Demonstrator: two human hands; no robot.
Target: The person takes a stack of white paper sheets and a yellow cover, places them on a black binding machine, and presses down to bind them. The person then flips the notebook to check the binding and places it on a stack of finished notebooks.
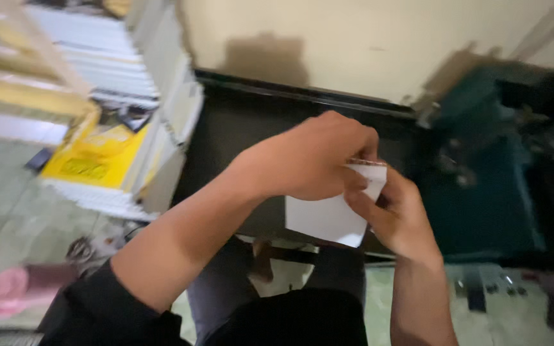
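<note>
Both hands, left hand (312,163) and right hand (395,218), pinch closed the white paper (328,218) above the black table (238,128); it seems light, thin and best held by the edges.

White sheet stacks (161,96) are standing at upper left beside a yellow package (94,160), a pink cloth (14,291) is lying on the floor (8,211), and a dark green machine (488,186) is sitting beside a black table (238,128).

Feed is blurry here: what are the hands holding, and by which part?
Both hands hold a white paper sheet by its upper right corner: left hand on top, right hand beneath.
</note>
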